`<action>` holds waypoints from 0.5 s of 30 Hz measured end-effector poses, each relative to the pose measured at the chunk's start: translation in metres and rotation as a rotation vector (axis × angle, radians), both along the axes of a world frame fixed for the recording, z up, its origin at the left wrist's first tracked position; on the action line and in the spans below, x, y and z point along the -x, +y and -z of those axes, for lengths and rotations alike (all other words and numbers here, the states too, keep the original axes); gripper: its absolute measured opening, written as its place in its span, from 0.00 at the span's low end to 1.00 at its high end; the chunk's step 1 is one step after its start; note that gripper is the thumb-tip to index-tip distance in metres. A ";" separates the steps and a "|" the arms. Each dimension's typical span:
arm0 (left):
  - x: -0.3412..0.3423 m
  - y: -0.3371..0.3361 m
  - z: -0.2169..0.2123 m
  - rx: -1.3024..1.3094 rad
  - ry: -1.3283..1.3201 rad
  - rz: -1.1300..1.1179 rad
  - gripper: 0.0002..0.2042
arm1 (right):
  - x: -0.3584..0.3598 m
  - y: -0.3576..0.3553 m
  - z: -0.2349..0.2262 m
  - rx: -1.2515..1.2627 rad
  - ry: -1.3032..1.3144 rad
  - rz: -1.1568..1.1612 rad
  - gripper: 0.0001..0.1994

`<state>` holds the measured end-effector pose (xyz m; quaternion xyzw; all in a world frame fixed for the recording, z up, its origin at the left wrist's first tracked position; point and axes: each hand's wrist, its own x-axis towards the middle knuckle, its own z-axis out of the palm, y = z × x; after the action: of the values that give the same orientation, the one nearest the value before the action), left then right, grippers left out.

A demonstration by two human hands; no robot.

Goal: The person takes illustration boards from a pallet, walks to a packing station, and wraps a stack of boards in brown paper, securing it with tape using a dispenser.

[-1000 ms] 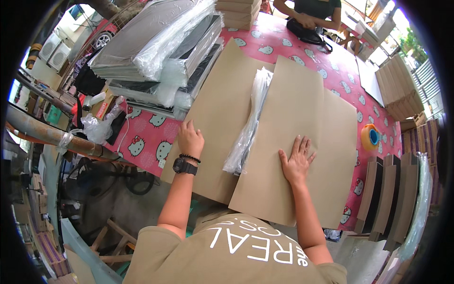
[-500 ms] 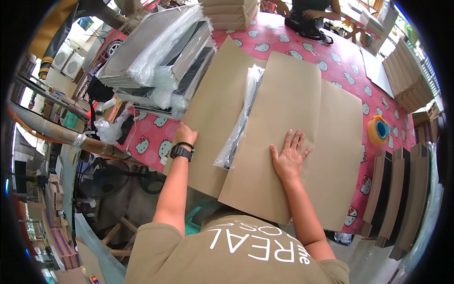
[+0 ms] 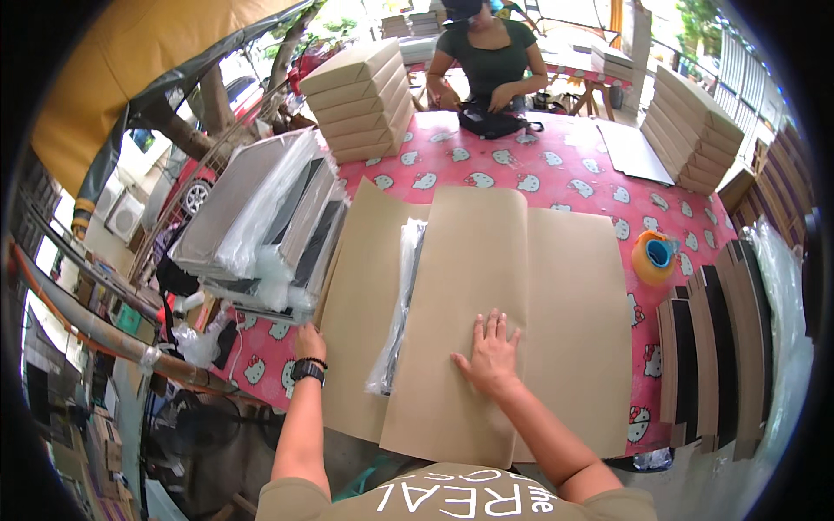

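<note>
Brown paper sheet (image 3: 473, 260) lay folded over middle of table (image 3: 556, 169), w/ plastic-wrapped flat item (image 3: 401, 304) poking out along its left fold, atop a wider brown sheet (image 3: 360, 313) underneath. Another brown flap (image 3: 578, 330) spread to the right. Right hand (image 3: 492, 354) pressed flat on folded sheet, fingers spread, palm down, gripping nothing. Left hand (image 3: 309, 340) at left edge of lower sheet, near table edge; black watch (image 3: 307, 371) and bead bracelet on wrist; fingers hidden behind sheet edge, so couldn't tell grip state.

Left of sheets: stack of flat grey panels in clear plastic (image 3: 261, 226), tilted, just beside paper. Behind that, pile of tan flat boxes (image 3: 360, 100). Far right corner: second pile of tan boxes (image 3: 691, 130), w/ loose grey sheet (image 3: 634, 152) beside. Orange tape roll w/ blue piece (image 3: 653, 256) near right edge. Row of dark & brown strips (image 3: 708, 347) standing on edge beyond right side of table. Table cover pink w/ cartoon cat print. Another person (image 3: 486, 56) at far side, hands on black bag (image 3: 491, 122).
</note>
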<state>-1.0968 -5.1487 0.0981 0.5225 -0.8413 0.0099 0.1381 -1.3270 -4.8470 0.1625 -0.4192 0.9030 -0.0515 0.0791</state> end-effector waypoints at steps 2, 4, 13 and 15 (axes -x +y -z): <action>0.006 0.002 -0.011 -0.090 -0.031 0.089 0.09 | 0.020 0.007 -0.002 -0.003 -0.015 -0.109 0.39; 0.016 0.006 -0.037 -0.320 0.025 0.196 0.12 | 0.035 0.012 0.000 0.017 -0.017 -0.183 0.35; 0.166 0.169 -0.090 -0.427 -0.206 0.910 0.18 | 0.053 -0.027 0.032 0.778 -0.455 0.059 0.18; 0.170 0.194 -0.073 -0.364 -0.196 0.816 0.17 | 0.038 -0.041 0.033 0.812 -0.281 0.100 0.15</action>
<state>-1.2666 -4.9548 0.1707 0.1608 -0.9755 -0.1439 -0.0436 -1.3648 -4.8881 0.1295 -0.3609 0.8091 -0.4630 0.0271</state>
